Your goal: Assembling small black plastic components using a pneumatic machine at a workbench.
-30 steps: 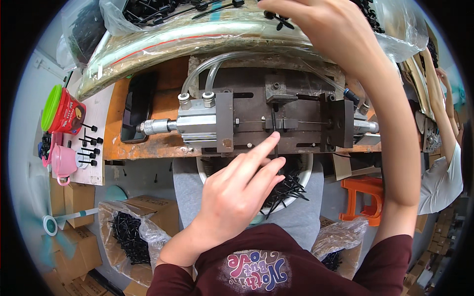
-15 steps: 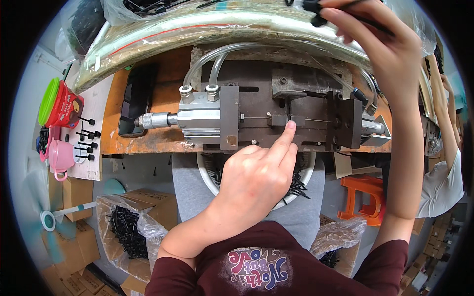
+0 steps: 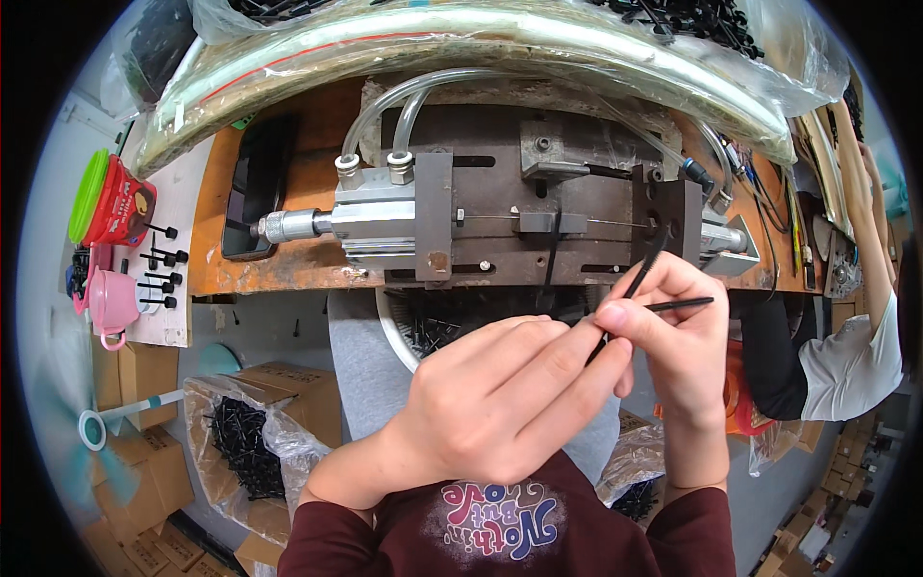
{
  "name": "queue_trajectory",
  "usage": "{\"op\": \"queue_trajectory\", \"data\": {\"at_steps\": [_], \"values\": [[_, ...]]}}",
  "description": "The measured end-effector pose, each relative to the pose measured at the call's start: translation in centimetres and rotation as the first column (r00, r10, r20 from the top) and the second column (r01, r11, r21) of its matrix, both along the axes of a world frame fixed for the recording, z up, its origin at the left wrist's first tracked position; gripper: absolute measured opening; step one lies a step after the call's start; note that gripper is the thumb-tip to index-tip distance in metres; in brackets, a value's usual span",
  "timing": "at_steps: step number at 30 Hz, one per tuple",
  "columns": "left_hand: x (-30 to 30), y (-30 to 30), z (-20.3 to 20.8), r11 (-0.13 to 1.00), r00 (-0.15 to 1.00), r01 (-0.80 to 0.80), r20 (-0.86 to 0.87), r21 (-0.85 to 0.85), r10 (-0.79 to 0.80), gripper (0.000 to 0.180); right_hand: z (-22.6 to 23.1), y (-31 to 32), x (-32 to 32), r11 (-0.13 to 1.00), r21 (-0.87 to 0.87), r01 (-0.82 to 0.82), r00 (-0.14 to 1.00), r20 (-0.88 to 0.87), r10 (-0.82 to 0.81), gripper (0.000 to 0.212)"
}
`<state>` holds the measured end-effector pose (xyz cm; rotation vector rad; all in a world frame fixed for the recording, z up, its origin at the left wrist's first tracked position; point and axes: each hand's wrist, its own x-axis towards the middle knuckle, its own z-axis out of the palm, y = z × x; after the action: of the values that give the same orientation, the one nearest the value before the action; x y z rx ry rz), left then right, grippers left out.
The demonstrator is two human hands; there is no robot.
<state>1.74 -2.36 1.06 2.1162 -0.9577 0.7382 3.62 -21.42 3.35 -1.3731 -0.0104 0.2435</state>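
My right hand (image 3: pixel 678 332) is closed on a few thin black plastic pins (image 3: pixel 685 304), which stick out between its fingers at different angles. My left hand (image 3: pixel 519 385) meets it at the fingertips, pinched on the black pins too; the fingers hide their ends. Both hands are in front of a metal clamping fixture (image 3: pixel 490 260) with a silver air cylinder (image 3: pixel 380 223) on its left. A dark pin-like piece (image 3: pixel 555 236) lies across the small block (image 3: pixel 575 223) at the fixture's middle.
Behind the fixture, black parts (image 3: pixel 673 24) lie on plastic film. A white tub (image 3: pixel 394 327) with black pins sits on my lap. At left are a phone (image 3: pixel 255 192), a red tub (image 3: pixel 123 213) and a pink cup (image 3: pixel 113 300). A person (image 3: pixel 851 356) sits at far right.
My right hand has come down from the parts at the back, bringing black pins to my left hand. My left index finger has left the fixture's middle block.
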Motion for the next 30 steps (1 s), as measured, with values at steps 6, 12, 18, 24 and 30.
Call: {"op": "queue_trajectory", "data": {"at_steps": [6,12,18,24,30], "values": [[-0.5,0.5,-0.6,0.985,0.983,-0.03,-0.183,-0.172,-0.002,0.036,-0.7,-0.4,-0.5,0.998,0.047,0.052,0.998,0.025,-0.053,0.011],[0.9,-0.3,-2.1,0.991,0.975,-0.126,-0.18,0.046,0.133,0.032,-0.7,-1.7,-1.1,0.98,-0.033,0.195,0.965,0.187,-0.186,0.018],[1.9,-1.0,-2.5,0.953,0.964,-0.203,-0.123,0.225,0.235,0.025,-0.5,-2.1,-1.8,0.989,-0.05,0.143,0.978,0.164,-0.133,0.016],[2.2,-0.8,-2.1,0.952,0.961,-0.187,-0.158,0.242,0.229,0.026,-0.5,-2.7,-1.8,0.981,-0.071,0.18,0.975,0.147,-0.168,0.01],[1.4,-0.8,-0.7,0.969,0.959,0.074,-0.25,-0.235,-0.134,0.044,-0.2,-1.1,-0.3,0.993,0.062,0.099,0.995,0.009,-0.1,0.011]]}}
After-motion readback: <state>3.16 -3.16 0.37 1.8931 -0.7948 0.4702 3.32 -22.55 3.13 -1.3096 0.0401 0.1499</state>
